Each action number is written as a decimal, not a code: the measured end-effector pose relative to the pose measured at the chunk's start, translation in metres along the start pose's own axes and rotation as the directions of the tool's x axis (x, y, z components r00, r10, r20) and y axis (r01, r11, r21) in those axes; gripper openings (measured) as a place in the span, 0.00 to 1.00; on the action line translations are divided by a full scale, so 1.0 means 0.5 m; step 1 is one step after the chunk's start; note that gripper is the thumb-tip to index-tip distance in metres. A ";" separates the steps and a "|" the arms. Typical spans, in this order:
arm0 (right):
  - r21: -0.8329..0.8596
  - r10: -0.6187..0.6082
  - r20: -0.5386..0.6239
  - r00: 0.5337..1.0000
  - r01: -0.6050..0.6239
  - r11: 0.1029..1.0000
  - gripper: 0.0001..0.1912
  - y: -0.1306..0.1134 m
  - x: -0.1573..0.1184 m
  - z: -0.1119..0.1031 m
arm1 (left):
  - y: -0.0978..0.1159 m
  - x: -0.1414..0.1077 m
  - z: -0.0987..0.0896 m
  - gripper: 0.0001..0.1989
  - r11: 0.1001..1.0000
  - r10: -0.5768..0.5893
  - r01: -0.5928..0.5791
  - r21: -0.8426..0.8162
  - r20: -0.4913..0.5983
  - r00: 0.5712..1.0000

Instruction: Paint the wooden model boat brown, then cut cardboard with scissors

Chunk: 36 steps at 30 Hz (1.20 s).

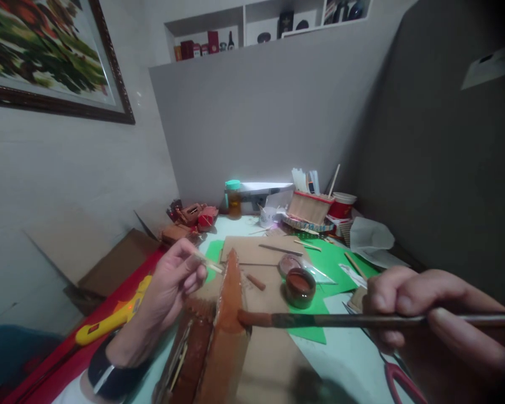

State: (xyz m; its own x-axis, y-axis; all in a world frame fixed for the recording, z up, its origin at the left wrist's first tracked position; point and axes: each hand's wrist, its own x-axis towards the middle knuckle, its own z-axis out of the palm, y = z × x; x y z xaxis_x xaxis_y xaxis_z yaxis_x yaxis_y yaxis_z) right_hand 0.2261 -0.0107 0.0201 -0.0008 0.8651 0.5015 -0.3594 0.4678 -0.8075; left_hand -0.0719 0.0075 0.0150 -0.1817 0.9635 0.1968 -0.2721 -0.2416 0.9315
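Observation:
My right hand (429, 308) is closed round a long dark paintbrush (340, 320). Its brown-coated bristles touch the side of an orange-brown pointed model piece (227, 320), shaped like a narrow roof. Between the thumb and fingers of my left hand (179, 272) is a thin pale stick (210, 262), its tip close to the upper part of that piece. A darker brown ridged piece (189, 348) lies along its left side. Right of the piece stands a small open jar of brown paint (300, 287), with a round clear lid (289, 264) behind it.
Cardboard (269, 353) and green sheets (332, 258) cover part of the table. A yellow glue gun (109, 322) lies at the left, red-handled scissors (399, 381) at the lower right. Brown model parts (189, 221), a capped bottle (234, 199) and a red-white cup (341, 205) stand behind.

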 end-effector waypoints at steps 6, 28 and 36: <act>0.031 0.081 -0.071 0.994 -0.079 0.996 0.06 -0.012 0.001 0.001 | 0.006 0.014 -0.002 0.18 0.998 0.053 -0.053 -0.018 0.018 0.998; 0.157 -0.100 -0.319 0.942 0.157 0.975 0.06 -0.012 0.060 -0.047 | 0.101 0.049 0.065 0.10 0.964 0.160 -0.207 0.167 0.258 0.953; 0.149 -0.045 -0.300 0.953 0.094 0.984 0.06 -0.009 0.049 -0.024 | 0.069 0.024 0.018 0.08 0.883 0.257 -0.306 0.356 0.178 0.950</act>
State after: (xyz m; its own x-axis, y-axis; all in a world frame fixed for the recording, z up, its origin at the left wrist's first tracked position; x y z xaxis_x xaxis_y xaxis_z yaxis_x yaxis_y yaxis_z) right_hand 0.2387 0.0104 0.0325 0.2954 0.8574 0.4215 -0.4931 0.5147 -0.7014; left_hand -0.0749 0.0116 0.0524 -0.0744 0.8737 0.4808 0.1515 -0.4666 0.8714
